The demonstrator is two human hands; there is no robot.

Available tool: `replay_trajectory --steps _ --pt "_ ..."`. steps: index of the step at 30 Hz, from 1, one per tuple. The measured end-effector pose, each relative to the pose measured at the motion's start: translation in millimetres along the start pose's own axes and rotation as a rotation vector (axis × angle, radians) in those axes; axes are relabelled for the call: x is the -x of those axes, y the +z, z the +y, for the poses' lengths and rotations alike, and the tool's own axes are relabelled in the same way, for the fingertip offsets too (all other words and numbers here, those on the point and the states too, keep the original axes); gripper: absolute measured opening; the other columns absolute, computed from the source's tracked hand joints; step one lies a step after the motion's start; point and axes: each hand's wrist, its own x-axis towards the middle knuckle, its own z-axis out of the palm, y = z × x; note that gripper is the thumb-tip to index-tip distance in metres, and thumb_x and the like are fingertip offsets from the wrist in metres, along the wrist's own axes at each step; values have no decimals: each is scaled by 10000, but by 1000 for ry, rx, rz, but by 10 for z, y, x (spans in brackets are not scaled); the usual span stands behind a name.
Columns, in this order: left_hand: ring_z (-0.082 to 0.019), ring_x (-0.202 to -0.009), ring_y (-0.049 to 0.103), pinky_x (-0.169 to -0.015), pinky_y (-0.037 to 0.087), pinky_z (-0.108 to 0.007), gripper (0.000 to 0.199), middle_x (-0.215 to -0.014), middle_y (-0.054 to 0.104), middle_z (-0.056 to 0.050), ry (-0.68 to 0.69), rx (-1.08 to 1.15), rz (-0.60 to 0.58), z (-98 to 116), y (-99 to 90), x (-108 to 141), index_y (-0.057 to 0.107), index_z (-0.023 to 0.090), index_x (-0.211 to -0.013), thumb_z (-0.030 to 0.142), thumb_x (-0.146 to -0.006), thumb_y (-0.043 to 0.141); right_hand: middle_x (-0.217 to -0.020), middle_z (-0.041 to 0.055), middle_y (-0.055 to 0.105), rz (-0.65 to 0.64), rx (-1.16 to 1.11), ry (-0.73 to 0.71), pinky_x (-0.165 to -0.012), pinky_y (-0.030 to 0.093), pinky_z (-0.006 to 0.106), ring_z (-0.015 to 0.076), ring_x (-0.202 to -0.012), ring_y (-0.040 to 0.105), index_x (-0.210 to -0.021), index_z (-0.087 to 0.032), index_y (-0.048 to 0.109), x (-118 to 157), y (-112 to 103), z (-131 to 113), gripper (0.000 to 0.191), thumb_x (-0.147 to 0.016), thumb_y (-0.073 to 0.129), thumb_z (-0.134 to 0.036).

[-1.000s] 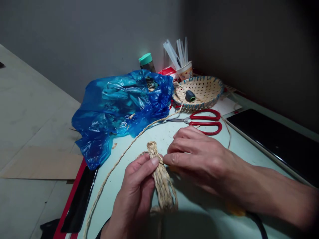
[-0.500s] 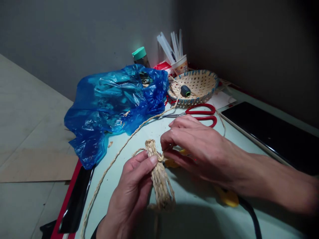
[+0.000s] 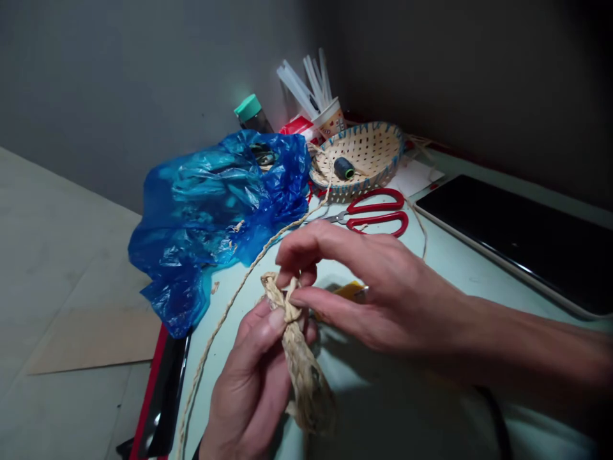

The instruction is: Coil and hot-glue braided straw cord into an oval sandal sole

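In the head view, the step in hand appears to be the knotting of a thin strand (image 3: 292, 291) around the narrow part of a straw-coloured braided bundle (image 3: 309, 383). The left hand (image 3: 253, 377) has its thumb pressed against the fingers with the bundle between them, so this grip is narrow and looks firm, just at the place where the strand crosses. The right hand (image 3: 378, 287) comes from the other side; its thumb and fingertips are close together at the strand above the crossing and seem to nip it, although the exact contact is partly hidden. In my judgement, the next move calls for an even pull on the strand, with the left thumb pressing the crossing so that it does not slip. The bundle is in the air above the pale table (image 3: 460, 262), between the two hands and nearer than the red-handled scissors (image 3: 352, 208) and the blue plastic bag (image 3: 205, 198). It is tilted, with a folded upper end, a tight crossing below this, and a wider, loose-looking lower part, which is blurred. A long braided cord (image 3: 230, 305) passes along the left side of the bundle, apart from it.
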Motion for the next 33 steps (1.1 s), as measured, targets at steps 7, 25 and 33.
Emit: replay_trajectory --steps 7,25,33 --pt "-151 -757 674 -701 614 -266 237 -846 724 -48 120 12 135 60 56 13 773 148 -797 187 -597 893 -1074 -33 693 183 3 87 -846 498 141 57 -921 650 -1124 -131 634 -51 -113 -84 217 -920 632 -61" --pt "-123 -553 626 -538 587 -229 228 -670 653 -47 252 188 175 460 -2 -30 659 138 -741 102 -901 501 -669 -32 618 65 513 -106 -557 401 195 63 -534 519 -850 -146 647 58 -366 -173 186 -1018 576 -179" --pt "-156 -595 678 -603 627 -292 265 -733 714 -98 228 188 247 442 31 62 717 79 -779 71 -932 501 -549 -35 532 -187 634 -42 -440 323 269 87 -413 465 -779 -172 650 495 -570 -188 355 -1066 479 -293"
